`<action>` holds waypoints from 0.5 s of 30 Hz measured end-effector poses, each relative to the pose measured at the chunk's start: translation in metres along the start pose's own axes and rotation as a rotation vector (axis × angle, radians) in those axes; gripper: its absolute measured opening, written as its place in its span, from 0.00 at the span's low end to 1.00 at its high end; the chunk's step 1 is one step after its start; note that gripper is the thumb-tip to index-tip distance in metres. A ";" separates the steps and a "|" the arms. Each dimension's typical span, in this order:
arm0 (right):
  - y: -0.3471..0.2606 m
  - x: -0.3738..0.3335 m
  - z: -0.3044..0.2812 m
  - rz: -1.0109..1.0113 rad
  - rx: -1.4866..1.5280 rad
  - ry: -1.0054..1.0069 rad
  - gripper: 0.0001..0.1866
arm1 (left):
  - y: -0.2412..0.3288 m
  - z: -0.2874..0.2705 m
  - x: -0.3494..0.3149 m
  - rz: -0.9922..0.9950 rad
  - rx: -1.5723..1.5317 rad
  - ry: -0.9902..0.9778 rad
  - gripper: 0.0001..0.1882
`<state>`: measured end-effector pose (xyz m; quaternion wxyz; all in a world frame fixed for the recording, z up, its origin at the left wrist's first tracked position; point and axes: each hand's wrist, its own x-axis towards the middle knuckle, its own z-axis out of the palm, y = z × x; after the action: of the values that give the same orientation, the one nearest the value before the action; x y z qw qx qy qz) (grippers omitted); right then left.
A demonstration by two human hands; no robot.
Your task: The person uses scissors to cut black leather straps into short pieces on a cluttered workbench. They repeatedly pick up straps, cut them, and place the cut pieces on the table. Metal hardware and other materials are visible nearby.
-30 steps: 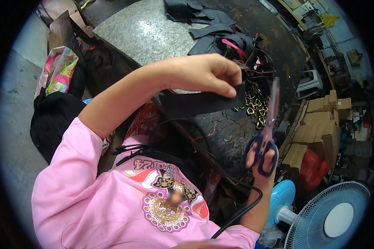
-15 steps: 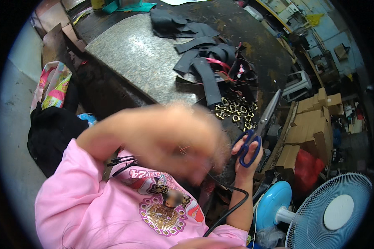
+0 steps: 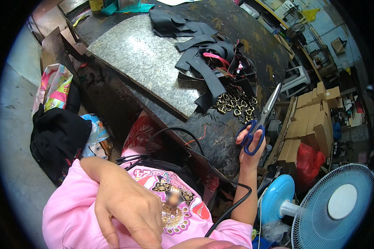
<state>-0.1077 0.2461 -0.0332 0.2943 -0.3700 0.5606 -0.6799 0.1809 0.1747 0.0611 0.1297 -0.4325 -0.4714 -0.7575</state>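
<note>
My right hand [image 3: 254,145] grips a pair of scissors [image 3: 271,103] by its dark blue handles. The blades are together and point up and away from me, beside the table's right edge. My left hand [image 3: 131,203] is drawn back against my pink shirt, low in the picture. It holds nothing that I can see; thumb and forefinger hang down and apart, and the lower edge cuts off the tips. Closest to the scissors on the table is a pile of brass-coloured metal rings [image 3: 237,103]. Black strips [image 3: 205,74] of flat material lie heaped just beyond, with pink and red bits among them.
A speckled stone slab [image 3: 124,45] lies on the dark table [image 3: 224,141]. A black cable [image 3: 203,153] loops across my front. To my right stand a blue fan [image 3: 336,207], cardboard boxes [image 3: 309,128] and a red bag [image 3: 307,166]. Black cloth [image 3: 58,141] is on my left.
My left hand has swung from in front of my chest down and back toward me, uncovering the table's near edge. My right hand keeps the scissors and has risen slightly.
</note>
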 end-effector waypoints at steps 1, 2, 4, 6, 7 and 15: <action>0.000 0.001 -0.001 0.008 0.004 0.008 0.28 | 0.001 0.001 0.000 0.006 -0.024 -0.001 0.13; 0.001 0.002 -0.001 0.014 0.008 0.017 0.28 | 0.002 0.001 -0.001 0.011 -0.027 -0.066 0.12; 0.001 0.003 -0.001 0.031 -0.014 0.041 0.30 | 0.009 0.002 -0.003 0.020 -0.030 -0.184 0.11; 0.000 0.003 -0.001 0.030 0.009 0.014 0.27 | 0.015 0.010 -0.005 0.001 0.030 -0.196 0.10; 0.000 0.004 -0.001 0.024 0.006 0.016 0.26 | 0.018 0.015 -0.006 -0.008 0.064 -0.201 0.10; 0.000 0.003 0.000 0.033 -0.027 0.011 0.29 | 0.035 0.038 -0.014 -0.014 0.327 -0.160 0.09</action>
<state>-0.1100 0.2434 -0.0329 0.2974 -0.3610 0.5775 -0.6691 0.2312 0.1847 0.0782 0.1553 -0.4613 -0.6002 -0.6347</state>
